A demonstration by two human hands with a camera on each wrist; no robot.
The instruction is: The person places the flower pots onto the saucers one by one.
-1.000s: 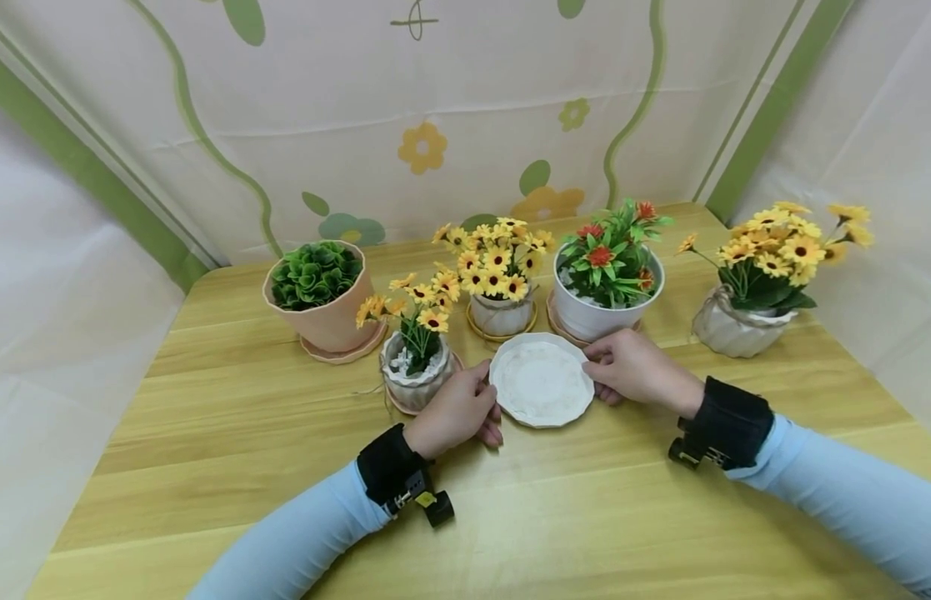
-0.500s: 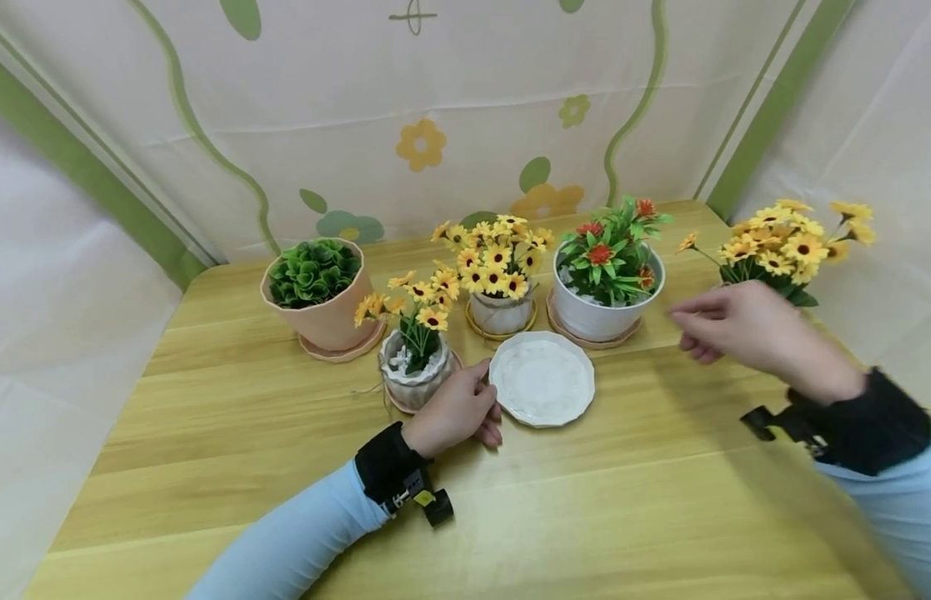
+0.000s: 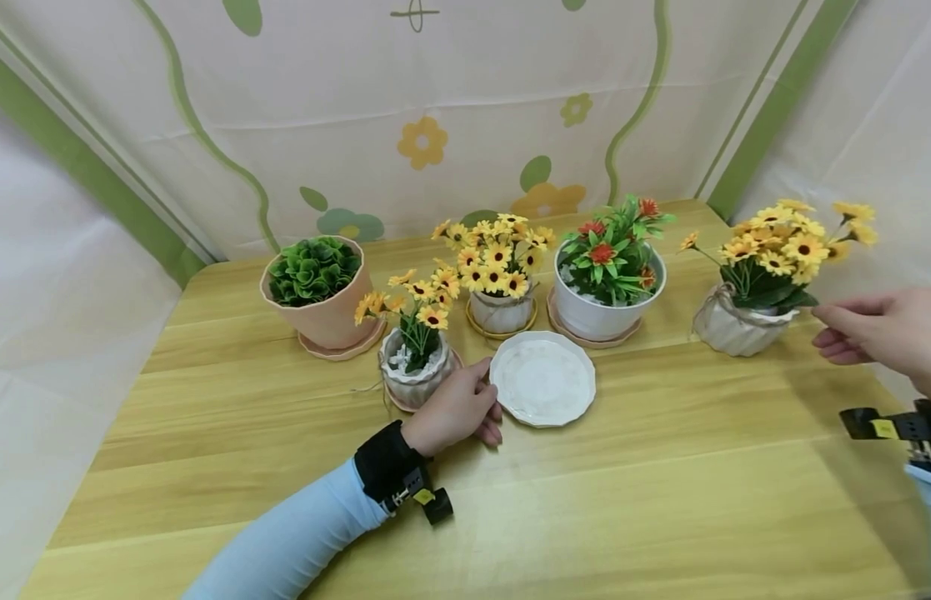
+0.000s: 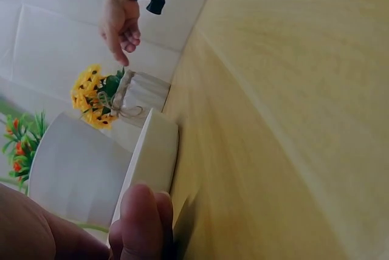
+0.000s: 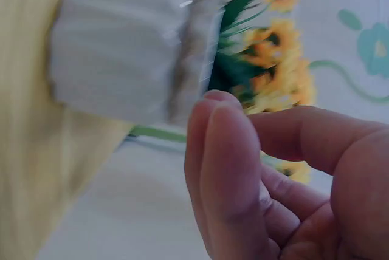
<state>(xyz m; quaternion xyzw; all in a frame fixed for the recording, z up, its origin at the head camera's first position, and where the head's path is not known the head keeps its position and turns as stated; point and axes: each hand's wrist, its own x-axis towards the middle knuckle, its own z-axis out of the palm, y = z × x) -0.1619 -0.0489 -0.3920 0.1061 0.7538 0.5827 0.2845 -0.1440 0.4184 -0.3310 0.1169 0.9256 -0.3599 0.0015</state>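
Observation:
A white saucer (image 3: 543, 379) with a many-sided rim lies on the wooden table, nothing standing on it. At its left edge my left hand (image 3: 452, 408) pinches the rim between thumb and fingers; the left wrist view shows the fingertips (image 4: 143, 214) against the saucer's side wall (image 4: 157, 150). Far to the right stands a white ribbed pot (image 3: 743, 325) of yellow flowers (image 3: 780, 242), twine tied round its neck and no saucer under it. My right hand (image 3: 888, 333) is just right of this pot, fingers loosely bent and holding nothing. The right wrist view has the thumb and fingers near the pot's rim (image 5: 194, 59).
Several potted plants stand on saucers along the back: a green plant in a peach pot (image 3: 326, 308), two small yellow-flower pots (image 3: 416, 379), and a red-flowered plant in a white pot (image 3: 609, 308). A printed cloth (image 3: 322, 83) hangs behind the wooden table (image 3: 623, 517).
My right hand has let go of the saucer's right edge and moved right, past the front of the far-right flower pot to its right side. My left hand and the saucer have stayed put.

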